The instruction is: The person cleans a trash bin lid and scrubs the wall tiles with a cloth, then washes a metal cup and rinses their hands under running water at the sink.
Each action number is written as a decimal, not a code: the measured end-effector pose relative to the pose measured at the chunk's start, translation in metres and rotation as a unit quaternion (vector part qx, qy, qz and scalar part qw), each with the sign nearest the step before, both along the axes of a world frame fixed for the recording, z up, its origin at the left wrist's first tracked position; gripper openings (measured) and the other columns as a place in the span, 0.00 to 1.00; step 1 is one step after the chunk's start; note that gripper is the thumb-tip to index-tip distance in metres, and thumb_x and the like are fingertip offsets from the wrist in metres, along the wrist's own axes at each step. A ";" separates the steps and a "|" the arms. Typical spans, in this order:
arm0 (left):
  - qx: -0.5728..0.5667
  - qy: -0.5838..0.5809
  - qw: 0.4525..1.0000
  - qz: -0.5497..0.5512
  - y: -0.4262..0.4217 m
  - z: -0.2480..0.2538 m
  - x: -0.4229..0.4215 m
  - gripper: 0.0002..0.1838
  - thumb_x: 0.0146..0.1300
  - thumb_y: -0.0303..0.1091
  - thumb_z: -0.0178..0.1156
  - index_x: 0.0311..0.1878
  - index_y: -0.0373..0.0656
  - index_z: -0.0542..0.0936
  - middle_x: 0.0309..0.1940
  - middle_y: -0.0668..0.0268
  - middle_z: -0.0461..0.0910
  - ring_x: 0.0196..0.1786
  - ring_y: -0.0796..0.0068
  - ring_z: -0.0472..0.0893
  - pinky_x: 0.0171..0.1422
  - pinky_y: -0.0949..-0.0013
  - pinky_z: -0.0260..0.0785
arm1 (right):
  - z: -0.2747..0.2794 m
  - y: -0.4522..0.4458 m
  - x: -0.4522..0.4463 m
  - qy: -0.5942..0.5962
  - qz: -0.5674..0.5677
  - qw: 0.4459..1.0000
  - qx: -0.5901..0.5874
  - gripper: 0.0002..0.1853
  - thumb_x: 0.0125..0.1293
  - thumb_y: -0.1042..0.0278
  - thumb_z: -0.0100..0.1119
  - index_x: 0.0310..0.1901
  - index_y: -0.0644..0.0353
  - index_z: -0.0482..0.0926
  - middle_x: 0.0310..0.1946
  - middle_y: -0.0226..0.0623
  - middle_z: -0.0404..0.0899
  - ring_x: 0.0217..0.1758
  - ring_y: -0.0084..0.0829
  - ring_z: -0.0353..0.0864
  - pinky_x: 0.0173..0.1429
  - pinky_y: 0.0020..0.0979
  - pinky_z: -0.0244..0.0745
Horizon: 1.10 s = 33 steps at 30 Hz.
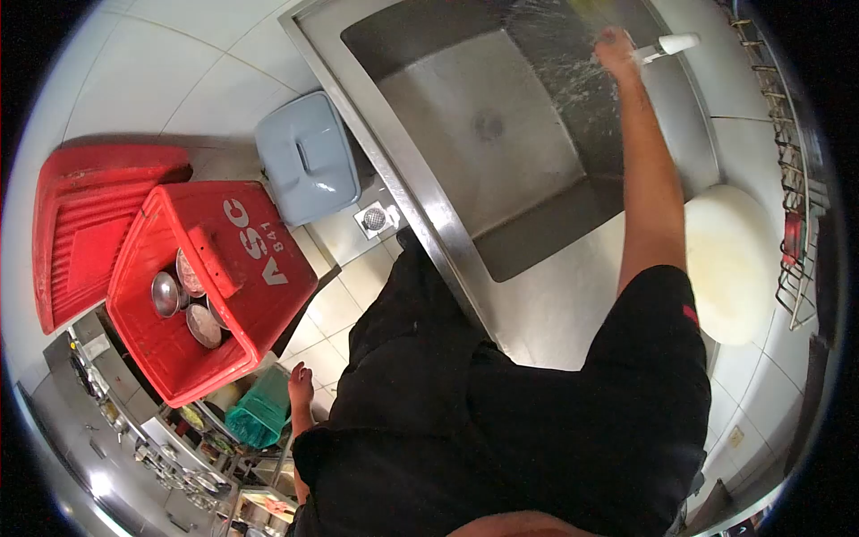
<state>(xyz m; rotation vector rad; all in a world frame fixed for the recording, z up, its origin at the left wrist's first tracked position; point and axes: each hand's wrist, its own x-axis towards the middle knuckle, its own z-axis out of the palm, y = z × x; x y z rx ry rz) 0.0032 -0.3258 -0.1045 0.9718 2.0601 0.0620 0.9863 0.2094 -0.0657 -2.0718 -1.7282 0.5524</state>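
My right hand (616,52) reaches over the steel sink (479,134), with its fingers curled at the end of a tap with a white part (677,43). Water fans out from the hand into the sink in a spray. A blurred yellow-green thing (586,5) shows at the top edge; what it is, I cannot tell. My left hand (301,385) hangs low by my side, fingers loosely apart and holding nothing. Nearest to it are a red ASC crate (255,268) with several metal bowls (167,294) inside and a green basket (259,413).
A grey lidded bin (309,159) stands left of the sink, by a floor drain (374,219). Behind the crate leans a red lid (89,237). To the right are a large white rounded object (729,264) and a wire rack (786,170). Shelves with kitchenware (174,470) stand lower left.
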 end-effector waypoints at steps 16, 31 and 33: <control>-0.006 0.096 0.987 -0.131 -0.054 -0.012 -0.034 0.23 0.66 0.40 0.64 0.62 0.42 0.79 0.47 0.49 0.86 0.52 0.57 0.86 0.57 0.60 0.77 | 0.021 0.063 0.078 -0.411 0.016 0.889 -0.204 0.25 0.68 0.57 0.61 0.63 0.57 0.75 0.63 0.51 0.77 0.68 0.52 0.74 0.70 0.50 0.70; -0.054 0.015 0.978 0.199 -0.059 0.009 0.031 0.26 0.66 0.41 0.63 0.66 0.45 0.78 0.58 0.48 0.82 0.59 0.52 0.83 0.65 0.58 0.74 | -0.060 0.019 -0.001 -0.390 -0.047 0.911 0.129 0.25 0.75 0.56 0.55 0.65 0.64 0.73 0.61 0.47 0.78 0.60 0.43 0.81 0.63 0.40 0.77; -0.047 0.028 0.980 0.192 -0.064 0.014 0.039 0.26 0.67 0.41 0.62 0.67 0.46 0.77 0.58 0.49 0.82 0.60 0.52 0.82 0.66 0.57 0.74 | -0.097 -0.037 -0.073 -0.213 -0.022 0.964 0.158 0.30 0.72 0.55 0.59 0.68 0.67 0.69 0.64 0.50 0.76 0.62 0.46 0.79 0.64 0.42 0.75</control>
